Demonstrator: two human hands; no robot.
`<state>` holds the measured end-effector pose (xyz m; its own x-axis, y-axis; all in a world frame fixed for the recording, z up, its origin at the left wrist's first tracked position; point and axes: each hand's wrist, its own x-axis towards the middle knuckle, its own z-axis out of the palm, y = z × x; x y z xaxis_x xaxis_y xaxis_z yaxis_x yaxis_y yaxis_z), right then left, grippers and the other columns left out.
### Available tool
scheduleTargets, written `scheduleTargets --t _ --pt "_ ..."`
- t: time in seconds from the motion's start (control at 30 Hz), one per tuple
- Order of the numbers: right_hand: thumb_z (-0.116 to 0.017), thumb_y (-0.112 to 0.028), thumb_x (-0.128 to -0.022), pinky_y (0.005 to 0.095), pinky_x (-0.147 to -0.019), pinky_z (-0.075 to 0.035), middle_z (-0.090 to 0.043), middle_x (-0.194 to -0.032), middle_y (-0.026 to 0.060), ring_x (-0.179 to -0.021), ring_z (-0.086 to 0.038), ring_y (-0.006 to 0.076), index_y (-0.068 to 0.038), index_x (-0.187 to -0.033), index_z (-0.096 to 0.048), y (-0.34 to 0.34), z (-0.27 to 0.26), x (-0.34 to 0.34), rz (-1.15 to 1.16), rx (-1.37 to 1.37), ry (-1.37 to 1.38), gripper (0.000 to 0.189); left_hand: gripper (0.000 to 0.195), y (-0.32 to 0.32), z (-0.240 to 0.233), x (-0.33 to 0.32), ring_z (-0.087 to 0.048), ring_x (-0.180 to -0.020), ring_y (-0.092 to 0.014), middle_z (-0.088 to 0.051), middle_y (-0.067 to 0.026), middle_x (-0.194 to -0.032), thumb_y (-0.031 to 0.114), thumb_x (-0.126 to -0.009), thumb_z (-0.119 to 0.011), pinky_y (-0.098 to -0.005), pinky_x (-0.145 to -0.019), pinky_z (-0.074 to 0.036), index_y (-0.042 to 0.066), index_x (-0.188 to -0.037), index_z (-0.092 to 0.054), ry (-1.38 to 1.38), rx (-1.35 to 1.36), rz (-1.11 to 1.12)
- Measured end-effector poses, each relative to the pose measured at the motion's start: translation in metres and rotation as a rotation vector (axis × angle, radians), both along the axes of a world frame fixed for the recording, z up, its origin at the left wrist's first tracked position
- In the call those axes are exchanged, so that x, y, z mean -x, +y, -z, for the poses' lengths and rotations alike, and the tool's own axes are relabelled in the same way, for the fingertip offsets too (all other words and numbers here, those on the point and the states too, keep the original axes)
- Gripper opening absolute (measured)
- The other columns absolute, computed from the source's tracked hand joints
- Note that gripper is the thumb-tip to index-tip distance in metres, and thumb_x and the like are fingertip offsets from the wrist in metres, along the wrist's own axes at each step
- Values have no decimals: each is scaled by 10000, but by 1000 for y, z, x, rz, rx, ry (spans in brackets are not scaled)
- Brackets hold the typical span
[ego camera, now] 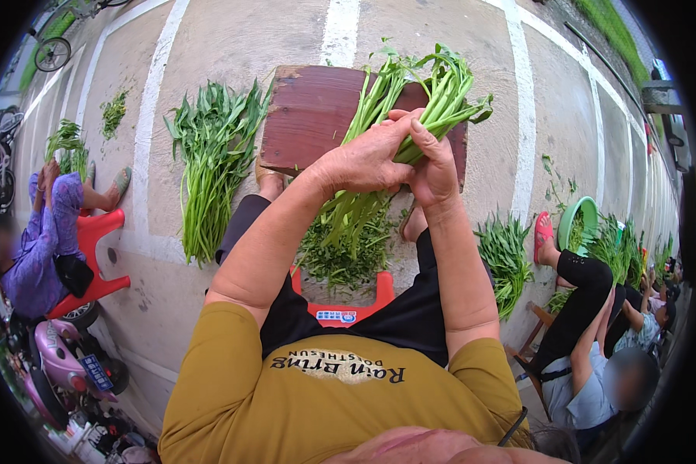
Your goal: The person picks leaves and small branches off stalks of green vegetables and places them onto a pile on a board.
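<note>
Both of my hands are on a bunch of long-stemmed leafy greens, which looks like water spinach. My left hand crosses over the stems, its fingers closed round them. From the other side my right hand grips the same bunch, thumb up along the stems. More stems lean across the top of a dark red wooden box behind my hands. Other stems hang below my hands, over a heap of cut greens on the ground between my feet. How the strands join is hidden by my fingers.
A pile of greens lies left of the box, and another lies to the right. A red plastic stool is under me. People sit at both sides, near a green basin and a parked pink scooter.
</note>
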<state>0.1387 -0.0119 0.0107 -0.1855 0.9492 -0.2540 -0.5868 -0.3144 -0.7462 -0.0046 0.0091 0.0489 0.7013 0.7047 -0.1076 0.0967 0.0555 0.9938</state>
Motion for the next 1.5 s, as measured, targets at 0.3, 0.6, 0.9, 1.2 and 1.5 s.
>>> scheduleTargets --t 0.3,0.6,0.9,1.2,1.5 --pt "-578 -63 -865 338 -625 -573 -647 -852 152 -703 -667 236 13 -979 -543 17 -9 2 232 43 66 142 1037 5 15 1 -501 -1152 -238 -481 -148 -1267 227 -761 -738 -358 -982 -395 160 -1492 -6 -313 223 -174" --pt "-552 0 -883 423 -761 -558 -618 -817 138 -787 -646 252 -19 -975 -495 27 -1 -24 569 -54 10 110 217 -7 2 12 -617 -841 -109 -639 -56 -921 49 -885 -590 -234 -782 -498 -22 -1090 -596 14 -319 -513" --pt "-542 -24 -894 459 -903 -495 -592 -831 126 -841 -609 255 1 -877 -535 33 -4 -43 697 9 246 31 233 -55 25 -41 -585 -601 -72 -656 -53 -726 45 -778 -694 -221 -563 -482 -32 -992 -643 238 -293 -552" --pt "-553 -47 -890 456 -924 -481 -594 -831 129 -852 -599 265 -4 -862 -539 35 -4 -44 715 -20 263 53 154 -41 46 -74 -505 -562 -42 -608 -7 -684 100 -781 -725 -212 -506 -424 -8 -826 -625 114 -236 -809" --pt "-563 -31 -885 433 -826 -520 -588 -794 112 -765 -614 239 -29 -952 -494 31 -4 -58 695 -8 336 96 118 -32 29 -48 -458 -524 -18 -653 -44 -762 115 -827 -675 -158 -454 -352 39 -903 -627 -268 646 -460"
